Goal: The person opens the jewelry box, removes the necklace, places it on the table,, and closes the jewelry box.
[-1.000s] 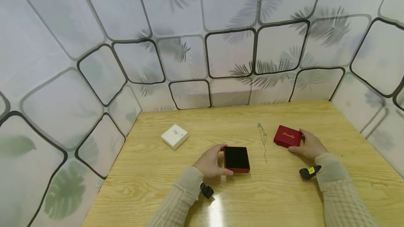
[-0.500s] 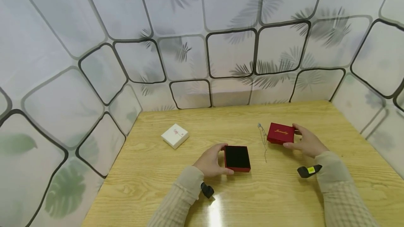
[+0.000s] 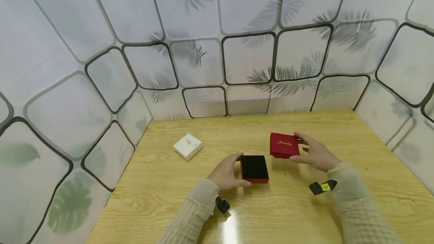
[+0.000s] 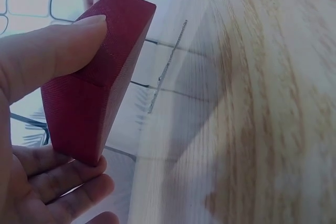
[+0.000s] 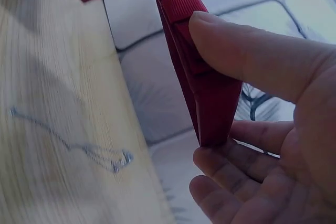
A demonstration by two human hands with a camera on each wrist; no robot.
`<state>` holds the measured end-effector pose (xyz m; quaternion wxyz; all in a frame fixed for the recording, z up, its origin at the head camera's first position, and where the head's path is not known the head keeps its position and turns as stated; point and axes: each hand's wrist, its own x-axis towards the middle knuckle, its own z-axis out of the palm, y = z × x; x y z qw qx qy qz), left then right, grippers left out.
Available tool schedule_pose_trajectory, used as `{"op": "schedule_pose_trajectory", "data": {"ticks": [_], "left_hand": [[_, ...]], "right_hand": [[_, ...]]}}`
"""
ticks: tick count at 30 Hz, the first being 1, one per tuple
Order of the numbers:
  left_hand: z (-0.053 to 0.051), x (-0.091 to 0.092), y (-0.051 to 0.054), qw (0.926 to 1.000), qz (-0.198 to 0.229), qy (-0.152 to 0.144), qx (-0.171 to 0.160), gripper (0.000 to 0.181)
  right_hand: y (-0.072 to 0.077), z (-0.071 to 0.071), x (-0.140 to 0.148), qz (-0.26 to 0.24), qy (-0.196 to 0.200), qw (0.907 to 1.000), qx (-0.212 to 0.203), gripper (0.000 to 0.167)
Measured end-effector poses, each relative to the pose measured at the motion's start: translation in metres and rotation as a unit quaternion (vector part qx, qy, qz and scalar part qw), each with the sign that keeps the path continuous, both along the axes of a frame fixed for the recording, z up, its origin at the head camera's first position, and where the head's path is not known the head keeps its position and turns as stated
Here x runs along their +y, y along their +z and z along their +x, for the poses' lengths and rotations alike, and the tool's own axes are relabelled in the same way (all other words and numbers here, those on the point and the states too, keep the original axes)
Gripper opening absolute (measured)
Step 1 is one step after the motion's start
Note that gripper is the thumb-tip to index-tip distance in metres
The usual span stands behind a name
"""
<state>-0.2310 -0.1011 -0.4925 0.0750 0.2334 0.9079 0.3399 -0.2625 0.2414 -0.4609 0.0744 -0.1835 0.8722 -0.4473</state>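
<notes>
Wood-grain surface [image 3: 152,206], patterned backdrop [image 3: 247,61], two red box parts held apart

The left hand [image 3: 226,174] has its grip clamped on opposite sides of the black-lined base [image 3: 254,167]; right of the base and farther back, the right hand's [image 3: 313,154] grip is clamped on the gold-lettered lid [image 3: 284,144]. Both should handle as light, stiff card, best taken by opposite walls without squeezing. Near the base, a fine necklace [image 5: 92,150] looks fragile, likely to tangle; left of it and farther back sits a white box [image 3: 187,146]

The head view is evenly bright, with white glare [image 3: 230,231] on the table [image 3: 152,199] at bottom centre and a slightly blurred sleeve [image 3: 362,214] at lower right, while both wrist views look dim, bluish and soft.
</notes>
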Motion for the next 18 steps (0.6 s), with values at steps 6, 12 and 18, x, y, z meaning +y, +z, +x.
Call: {"op": "schedule_pose_trajectory", "data": {"ticks": [6,12,18], "left_hand": [[-0.001,0.000,-0.001,0.9999,0.007,0.009,0.006,0.100],[-0.001,0.000,0.000,0.9998,0.007,0.011,0.015,0.100],[-0.001,-0.001,0.000,0.9997,0.014,0.016,0.014,0.101]], "right_hand": [[0.006,0.006,-0.017,-0.010,0.025,0.9996,0.004,0.095],[0.005,0.008,-0.026,-0.026,0.042,0.9987,0.011,0.093],[0.000,0.008,-0.038,-0.039,0.073,0.9962,0.027,0.092]]}}
